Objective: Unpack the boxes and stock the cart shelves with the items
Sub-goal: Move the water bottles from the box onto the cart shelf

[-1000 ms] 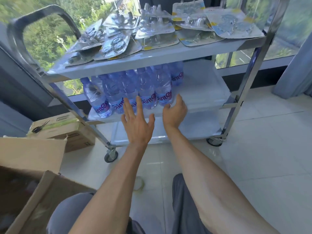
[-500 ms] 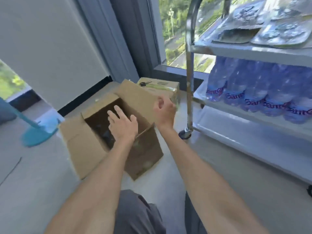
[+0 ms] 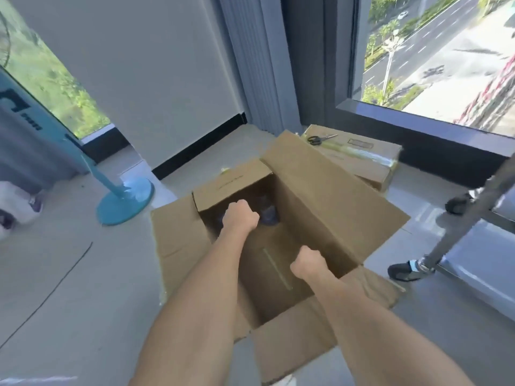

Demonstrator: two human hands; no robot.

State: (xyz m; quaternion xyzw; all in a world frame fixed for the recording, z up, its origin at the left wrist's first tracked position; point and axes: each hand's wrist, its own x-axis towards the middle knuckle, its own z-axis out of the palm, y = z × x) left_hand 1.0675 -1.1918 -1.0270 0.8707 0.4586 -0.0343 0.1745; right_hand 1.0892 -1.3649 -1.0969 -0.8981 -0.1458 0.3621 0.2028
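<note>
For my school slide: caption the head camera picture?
Both hands, left and right, reach into an open cardboard box.

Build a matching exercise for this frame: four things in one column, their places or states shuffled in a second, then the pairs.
1. scissors
2. open box
3. left hand
4. fan base

A. flaps spread, on the floor
B. on the closed box
C. teal, left of the boxes
D. deep inside the box, beside a bottle

Pairs: 1-B, 2-A, 3-D, 4-C

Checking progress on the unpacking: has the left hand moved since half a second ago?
Yes. The left hand has gone from above the open box's rim down inside it, toward the far end, beside a dark bottle.
</note>
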